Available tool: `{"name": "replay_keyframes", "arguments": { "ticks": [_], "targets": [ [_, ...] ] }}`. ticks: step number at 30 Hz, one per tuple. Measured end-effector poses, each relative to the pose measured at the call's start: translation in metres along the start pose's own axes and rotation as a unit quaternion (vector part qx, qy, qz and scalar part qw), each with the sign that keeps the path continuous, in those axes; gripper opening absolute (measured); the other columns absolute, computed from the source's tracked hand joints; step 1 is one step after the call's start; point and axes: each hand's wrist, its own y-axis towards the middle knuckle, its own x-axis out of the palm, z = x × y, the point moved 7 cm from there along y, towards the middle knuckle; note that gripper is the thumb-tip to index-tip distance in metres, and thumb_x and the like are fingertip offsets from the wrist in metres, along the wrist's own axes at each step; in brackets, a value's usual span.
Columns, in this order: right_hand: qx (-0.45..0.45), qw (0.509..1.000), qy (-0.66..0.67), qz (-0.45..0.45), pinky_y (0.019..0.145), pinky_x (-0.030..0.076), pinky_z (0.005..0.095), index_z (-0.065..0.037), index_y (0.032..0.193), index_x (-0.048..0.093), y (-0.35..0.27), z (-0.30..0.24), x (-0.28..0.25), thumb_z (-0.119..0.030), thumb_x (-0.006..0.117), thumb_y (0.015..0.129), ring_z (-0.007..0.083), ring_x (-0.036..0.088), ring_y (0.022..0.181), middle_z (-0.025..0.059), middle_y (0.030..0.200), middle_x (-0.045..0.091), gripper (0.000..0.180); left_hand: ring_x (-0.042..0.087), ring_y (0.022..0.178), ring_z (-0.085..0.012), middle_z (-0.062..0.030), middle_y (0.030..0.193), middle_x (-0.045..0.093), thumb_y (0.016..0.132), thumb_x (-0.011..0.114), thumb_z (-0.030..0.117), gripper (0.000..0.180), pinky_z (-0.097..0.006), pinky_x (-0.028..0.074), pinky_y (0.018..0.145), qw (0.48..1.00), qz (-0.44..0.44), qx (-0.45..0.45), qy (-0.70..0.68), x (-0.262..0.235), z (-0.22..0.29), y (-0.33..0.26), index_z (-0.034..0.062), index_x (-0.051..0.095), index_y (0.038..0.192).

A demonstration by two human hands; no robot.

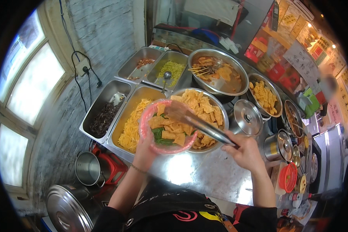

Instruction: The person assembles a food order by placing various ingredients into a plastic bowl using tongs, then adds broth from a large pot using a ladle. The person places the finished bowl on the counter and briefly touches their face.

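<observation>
Pink-lined bowl (144,124) gripped by fingers of left hand (146,149) | tongs (209,130) clasped by right hand (245,152), angled over bowl | bowl held near counter's (216,176) front edge

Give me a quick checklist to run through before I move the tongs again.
1. Left hand supporting the pink-lined bowl: ok, at its near left side.
2. Right hand on the tongs: ok, toward the handle end.
3. Tongs gripping a piece: cannot tell, their tips are blurred.
4. Leafy greens in the bowl: ok, partly under golden pieces.
5. Bowl clear of the metal basin: cannot tell, they overlap in view.
</observation>
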Motion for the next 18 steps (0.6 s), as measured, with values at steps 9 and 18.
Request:
{"name": "replay_keyframes", "arguments": {
  "ticks": [9, 18],
  "targets": [
    [-0.004, 0.999, -0.017, 0.030, 0.060, 0.050, 0.0342, -0.007, 0.119, 0.063, -0.008, -0.007, -0.010, -0.015, 0.075, 0.074, 0.0261, 0.065, 0.065, 0.0125, 0.077, 0.065, 0.047, 0.047, 0.127, -0.0302, -0.0121, 0.144, 0.041, 0.099, 0.036, 0.049, 0.063, -0.045, 0.043, 0.102, 0.991, 0.011, -0.031, -0.127, 0.005, 0.000, -0.002, 0.0072, 0.026, 0.145],
    [-0.033, 0.999, -0.035, 0.001, 0.058, 0.050, 0.0363, -0.007, 0.117, 0.064, -0.002, -0.025, -0.005, -0.019, 0.073, 0.076, 0.0283, 0.064, 0.064, 0.0126, 0.077, 0.065, 0.044, 0.044, 0.129, -0.0303, -0.0117, 0.144, 0.040, 0.099, 0.036, 0.048, 0.063, -0.046, 0.040, 0.104, 0.998, 0.006, -0.009, -0.062, -0.006, 0.003, -0.009, 0.0087, 0.024, 0.146]
  ]
}}
